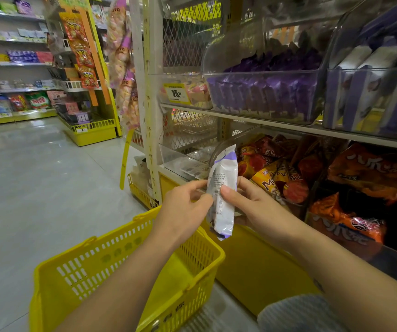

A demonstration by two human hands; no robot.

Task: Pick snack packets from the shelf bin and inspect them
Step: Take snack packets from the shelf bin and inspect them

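I hold a white and purple snack packet (222,185) upright in front of the shelf, its printed back turned to me. My left hand (184,208) pinches its left edge and my right hand (250,204) grips its right side, thumb across the print. High at the right, a clear shelf bin (370,97) holds more white and purple packets. Beside it another clear bin (264,92) is full of dark purple packets.
A yellow shopping basket (130,267) hangs under my left forearm. Bins of orange and red snack bags (365,173) fill the lower shelf at right. An empty clear bin (185,152) sits behind the packet. The aisle floor (36,188) lies open at left.
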